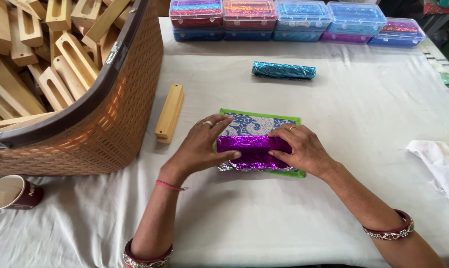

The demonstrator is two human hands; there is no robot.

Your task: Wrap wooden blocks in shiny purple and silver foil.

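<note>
Head view, looking down: we see a table covered with a white cloth [284, 218], filling almost the whole picture.

At the far left stands a large brown woven basket [120, 114], heaped with pale wooden blocks [60, 54], each with a long slot cut in it.

Along the far edge of the table runs a row of clear plastic boxes [294, 20], stacked and filled with shiny foil in red, blue, orange and purple.

Both forearms reach in from the near edge, bangles at each wrist.

At the right edge lies a crumpled white rag [440, 166].

In the middle of the table lies a flat sheet with a green border and a blue and silver pattern [249, 124]. On its near half rests a block wrapped in purple foil [254, 151], lying lengthwise left to right.

Our left hand [202, 146] lies over the left end of the purple block, fingers spread on top and thumb pressing on its near face. Our right hand [304, 149] covers the right end in the same way, thumb pressing on the foil. Both hands press the block from above rather than close around it; each wears a ring.

Between the basket and the sheet lies one bare wooden block [170, 113], apart from the hands.

Farther off, toward the boxes, rests a block wrapped in blue foil [283, 71].

At the near left corner stands a dark red paper cup [13, 192].
</note>
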